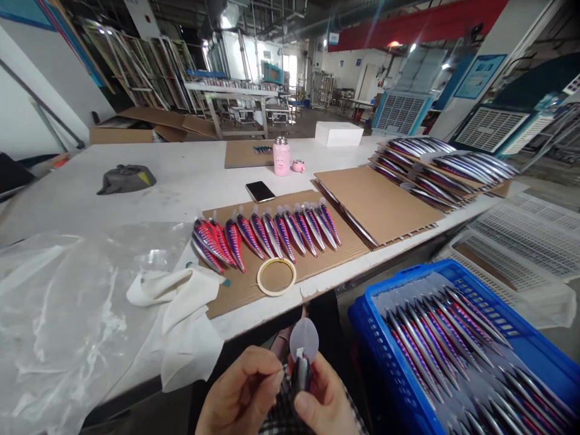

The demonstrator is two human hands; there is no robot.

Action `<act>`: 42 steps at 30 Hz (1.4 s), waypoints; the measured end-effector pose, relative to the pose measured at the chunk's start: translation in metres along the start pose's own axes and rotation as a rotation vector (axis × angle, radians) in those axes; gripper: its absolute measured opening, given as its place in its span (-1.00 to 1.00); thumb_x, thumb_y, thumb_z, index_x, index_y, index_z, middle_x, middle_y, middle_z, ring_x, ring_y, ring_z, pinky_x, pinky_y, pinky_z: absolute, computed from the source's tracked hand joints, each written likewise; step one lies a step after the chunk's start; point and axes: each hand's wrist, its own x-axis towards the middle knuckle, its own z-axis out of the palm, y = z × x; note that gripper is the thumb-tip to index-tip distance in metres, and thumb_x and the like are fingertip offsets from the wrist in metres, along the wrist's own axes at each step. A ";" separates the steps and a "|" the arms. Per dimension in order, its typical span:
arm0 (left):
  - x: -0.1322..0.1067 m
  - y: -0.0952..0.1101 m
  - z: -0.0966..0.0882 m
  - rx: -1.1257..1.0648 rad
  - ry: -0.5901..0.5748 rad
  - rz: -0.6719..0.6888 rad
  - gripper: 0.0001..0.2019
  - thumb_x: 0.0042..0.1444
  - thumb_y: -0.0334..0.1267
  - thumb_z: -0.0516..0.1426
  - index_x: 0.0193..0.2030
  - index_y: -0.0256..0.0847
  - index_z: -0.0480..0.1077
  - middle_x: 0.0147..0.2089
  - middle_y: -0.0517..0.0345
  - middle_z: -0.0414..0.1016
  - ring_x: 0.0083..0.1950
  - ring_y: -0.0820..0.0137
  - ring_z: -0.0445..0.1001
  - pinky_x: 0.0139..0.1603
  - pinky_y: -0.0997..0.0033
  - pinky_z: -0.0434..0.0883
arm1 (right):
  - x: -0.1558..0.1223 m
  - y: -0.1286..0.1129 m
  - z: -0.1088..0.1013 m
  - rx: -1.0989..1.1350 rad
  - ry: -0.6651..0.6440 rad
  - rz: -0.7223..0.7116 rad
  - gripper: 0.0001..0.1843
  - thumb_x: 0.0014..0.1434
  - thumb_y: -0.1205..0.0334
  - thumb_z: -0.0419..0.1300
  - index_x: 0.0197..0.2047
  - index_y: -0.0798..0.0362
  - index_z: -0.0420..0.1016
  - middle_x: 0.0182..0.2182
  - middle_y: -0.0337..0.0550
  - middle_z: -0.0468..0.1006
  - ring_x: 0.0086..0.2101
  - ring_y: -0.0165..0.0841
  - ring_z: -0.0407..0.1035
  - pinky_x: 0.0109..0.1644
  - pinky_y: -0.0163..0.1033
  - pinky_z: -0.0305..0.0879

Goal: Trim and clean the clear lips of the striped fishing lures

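Observation:
My right hand grips a fishing lure near my lap, its dark body towards me and its round clear lip pointing up. Close beside it on the left, my left hand is closed in a pinch; whatever is between the fingertips is too small to make out. On the table ahead, a row of red, purple and silver lures lies on a cardboard sheet. A roll of masking tape rests at the sheet's front edge, touching the cardboard.
To my right stands a blue crate with many lures in layers. Stacked cardboard and more lures fill the table's right side. A phone, pink bottle, white cloth, plastic sheet and grey cap lie about.

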 end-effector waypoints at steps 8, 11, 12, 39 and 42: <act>-0.002 -0.011 0.023 -0.077 0.084 -0.419 -0.69 -0.09 0.00 0.31 -0.33 -0.18 0.47 -0.52 0.28 0.45 -0.51 0.49 0.38 -0.51 0.58 0.37 | -0.003 0.008 -0.015 -0.357 0.058 -0.102 -0.36 -0.01 -0.03 0.38 0.14 -0.13 0.40 -0.01 -0.13 0.54 -0.01 -0.13 0.40 0.10 -0.14 0.26; 0.003 -0.014 0.018 0.027 0.025 -0.347 -0.83 0.02 -0.13 0.23 -0.41 -0.18 0.44 -0.55 0.29 0.39 -0.54 0.50 0.34 -0.54 0.60 0.33 | -0.004 0.008 -0.022 -0.568 0.055 -0.129 -0.39 0.02 0.06 0.38 0.15 -0.16 0.40 0.06 -0.13 0.50 0.06 -0.11 0.35 0.16 -0.13 0.20; 0.004 -0.014 0.016 0.085 -0.002 -0.274 -0.87 0.06 -0.19 0.20 -0.42 -0.17 0.43 -0.53 0.29 0.39 -0.54 0.50 0.35 -0.54 0.60 0.33 | -0.004 0.007 -0.023 -0.590 0.048 -0.133 -0.40 0.02 0.07 0.37 0.15 -0.16 0.40 0.06 -0.13 0.49 0.05 -0.11 0.35 0.16 -0.13 0.21; -0.010 -0.018 0.005 0.378 -0.034 0.134 -0.85 0.16 -0.41 0.14 -0.19 -0.06 0.37 -0.37 0.32 0.41 -0.43 0.54 0.46 -0.41 0.65 0.44 | -0.007 0.004 -0.001 -0.205 -0.049 0.019 -0.38 -0.04 0.12 0.44 0.11 -0.07 0.44 -0.09 -0.19 0.59 -0.08 -0.21 0.44 0.03 -0.21 0.32; -0.012 -0.018 0.007 0.411 -0.063 0.126 -0.87 0.16 -0.40 0.14 -0.21 -0.07 0.36 -0.40 0.33 0.40 -0.46 0.53 0.46 -0.43 0.63 0.43 | -0.007 0.004 -0.002 -0.237 -0.022 0.030 -0.41 -0.06 0.10 0.44 0.07 -0.06 0.47 -0.14 -0.19 0.59 -0.14 -0.20 0.45 -0.04 -0.22 0.36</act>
